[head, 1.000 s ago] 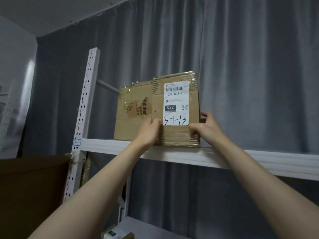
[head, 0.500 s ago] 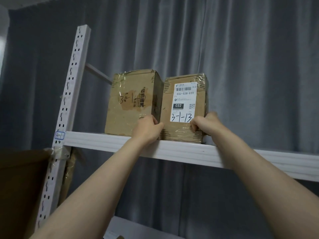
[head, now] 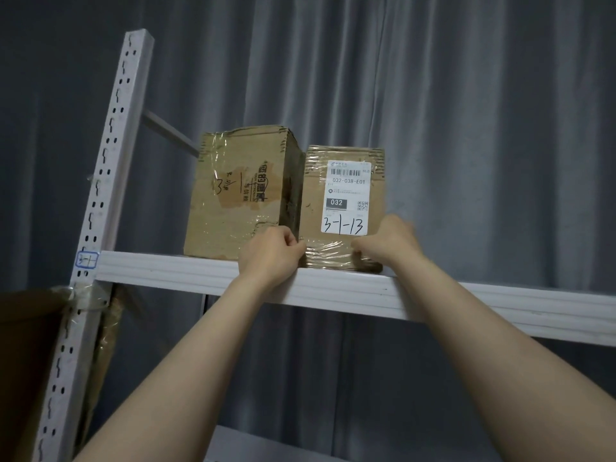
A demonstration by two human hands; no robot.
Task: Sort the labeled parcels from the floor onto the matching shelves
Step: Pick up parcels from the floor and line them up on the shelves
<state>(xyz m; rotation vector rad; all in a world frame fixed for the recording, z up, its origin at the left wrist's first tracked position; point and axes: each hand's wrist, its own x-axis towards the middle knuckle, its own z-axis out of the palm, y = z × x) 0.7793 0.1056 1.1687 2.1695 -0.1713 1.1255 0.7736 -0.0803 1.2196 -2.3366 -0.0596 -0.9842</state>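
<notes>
A small cardboard parcel (head: 343,208) with a white label marked 3-1-13 stands on the white top shelf (head: 433,295). My left hand (head: 271,253) grips its lower left corner with curled fingers. At the lower right corner my right hand (head: 388,243) holds it, fingers curled against the front and side. A bigger taped cardboard box (head: 243,191), hand-marked 3-1, stands touching the parcel's left side. On the rack's white post (head: 110,155) sits a small tag (head: 87,260) reading 3-1 at shelf height.
Grey curtains (head: 483,111) hang behind the rack. A large brown carton (head: 30,361) stands at the lower left against the post. A lower shelf (head: 240,445) shows at the bottom. To the right of the parcel the top shelf carries nothing.
The parcel has gone from overlapping the bigger box to standing beside it, pushed back onto the shelf. Both hands have slid down to its lower corners.
</notes>
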